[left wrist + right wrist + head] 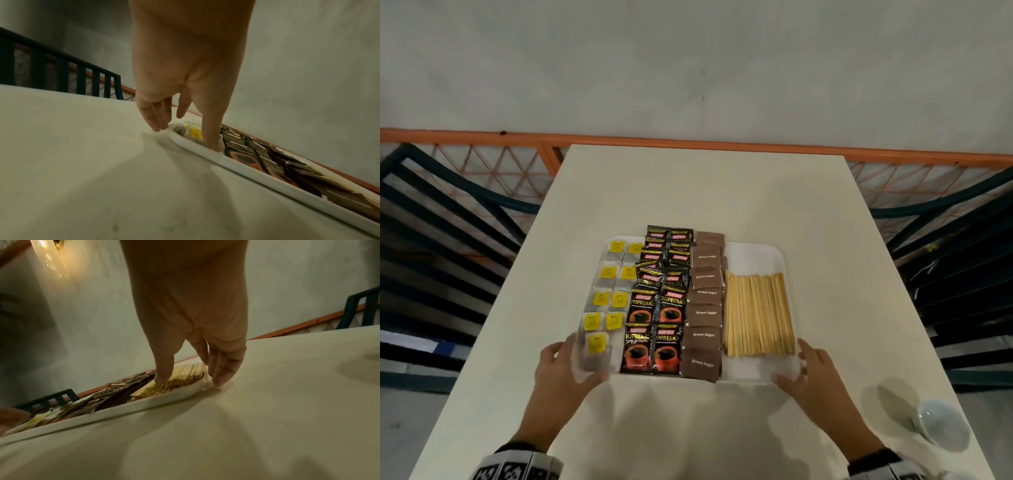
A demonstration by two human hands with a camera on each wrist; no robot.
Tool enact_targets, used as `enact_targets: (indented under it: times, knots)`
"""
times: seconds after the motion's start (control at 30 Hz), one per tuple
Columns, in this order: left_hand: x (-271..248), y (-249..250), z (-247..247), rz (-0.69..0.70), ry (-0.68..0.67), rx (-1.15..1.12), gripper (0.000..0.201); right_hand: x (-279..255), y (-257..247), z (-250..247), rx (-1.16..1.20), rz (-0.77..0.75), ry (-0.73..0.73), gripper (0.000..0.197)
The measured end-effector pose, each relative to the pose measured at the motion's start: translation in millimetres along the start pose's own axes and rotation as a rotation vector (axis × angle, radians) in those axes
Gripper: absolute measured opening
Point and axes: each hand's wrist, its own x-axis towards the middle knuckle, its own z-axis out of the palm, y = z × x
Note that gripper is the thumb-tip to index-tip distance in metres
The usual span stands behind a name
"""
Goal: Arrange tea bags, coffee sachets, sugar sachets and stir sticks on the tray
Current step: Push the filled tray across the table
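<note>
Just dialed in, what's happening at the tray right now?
A person has both hands at the near corners of the white tray on the table. The left hand has its thumb on the near rim by the tea bags; the right hand has its thumb at the stir sticks. Fingers look straight, touching rather than gripping. The tray is already filled in columns: tea bags, coffee sachets, brown sugar sachets, then stir sticks. A white bowl sits off to the right.

A cream rectangular table (688,192) is seen centrally; a small white ceramic bowl (941,425) is placed at its 4 o'clock corner; dark slatted metal chairs (448,219) are flanked by an orange mesh railing (493,161).
</note>
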Motion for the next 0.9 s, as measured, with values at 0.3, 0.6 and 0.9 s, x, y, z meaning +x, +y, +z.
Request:
enact_targets:
  times: [0.3,0.6,0.9]
  knots:
    - [7.9,-5.4,-18.5,0.061,-0.075,-0.215,0.056,-10.1,-1.4,17.5,0.057,-0.034,0.127,0.046]
    - [17.8,-9.0,-35.4,0.093,-0.014,-0.221,0.053,9.7,-20.2,20.5,0.041,-0.025,0.134,0.046]
    - [67.0,-5.9,-50.0,0.112,0.047,-0.229,0.042,60.8,-66.1,19.0,0.021,-0.154,0.194,0.043]
